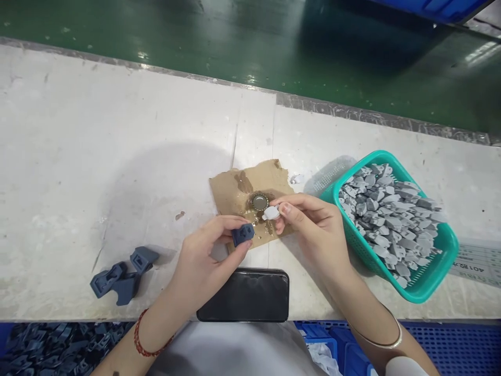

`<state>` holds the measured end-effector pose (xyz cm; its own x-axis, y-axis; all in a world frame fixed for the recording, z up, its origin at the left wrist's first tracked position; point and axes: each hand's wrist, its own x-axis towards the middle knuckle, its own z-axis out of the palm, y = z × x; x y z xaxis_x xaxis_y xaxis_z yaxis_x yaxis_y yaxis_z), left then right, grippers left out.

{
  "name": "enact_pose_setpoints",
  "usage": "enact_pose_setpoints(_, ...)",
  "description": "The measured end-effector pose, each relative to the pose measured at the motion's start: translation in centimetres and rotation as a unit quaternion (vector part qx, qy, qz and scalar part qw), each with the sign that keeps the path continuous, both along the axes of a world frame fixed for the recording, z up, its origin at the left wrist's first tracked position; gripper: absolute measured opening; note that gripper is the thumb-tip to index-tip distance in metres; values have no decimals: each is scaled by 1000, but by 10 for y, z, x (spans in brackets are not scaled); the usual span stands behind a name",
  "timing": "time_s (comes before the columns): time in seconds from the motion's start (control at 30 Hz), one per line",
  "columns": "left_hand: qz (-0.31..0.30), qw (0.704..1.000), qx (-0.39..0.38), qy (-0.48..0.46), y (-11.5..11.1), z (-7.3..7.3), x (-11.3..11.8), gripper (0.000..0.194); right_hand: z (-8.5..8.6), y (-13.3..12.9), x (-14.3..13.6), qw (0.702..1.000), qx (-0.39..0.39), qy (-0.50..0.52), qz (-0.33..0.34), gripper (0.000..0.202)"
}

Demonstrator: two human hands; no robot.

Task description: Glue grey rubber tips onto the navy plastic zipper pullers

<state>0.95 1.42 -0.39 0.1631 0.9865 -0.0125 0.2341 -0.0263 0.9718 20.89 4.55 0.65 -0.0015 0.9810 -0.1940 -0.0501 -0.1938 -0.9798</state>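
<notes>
My left hand [211,243] pinches a dark blue plastic part [243,235] with small recesses in its upper face. A small light-grey plastic piece [271,213] is held between the thumb and fingers of my right hand [313,222]. The two pieces are close together but apart, over a torn sheet of brown cardboard [225,190]. On the cardboard sits a bottle cap [260,201] with its hollow side up, and wet, shiny stains surround it. The right fingertips are beside the cap.
A green basket [438,282] full of grey pieces stands at the right. One loose grey piece [297,179] lies behind the cardboard. Several dark blue parts [124,287] rest at left. A black phone [245,296] lies at the front edge. Blue bins [321,342] are below the table.
</notes>
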Motion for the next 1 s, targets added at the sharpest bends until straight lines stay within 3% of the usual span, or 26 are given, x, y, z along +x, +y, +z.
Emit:
enact_pose_setpoints(0.47, -5, 1000, -13, -1, 0, -1, 1, 10, 3, -8, -12, 999, 19, 24, 45, 11)
enact_pose_setpoints(0.83, -5, 1000, -17, 14, 0, 2, 1, 8, 0, -15, -13, 995, 69, -46, 56, 12)
enact_pose_setpoints(1.0, -5, 1000, -25, 6, 0, 0, 1, 9, 3, -14, -12, 996, 62, -29, 50, 12)
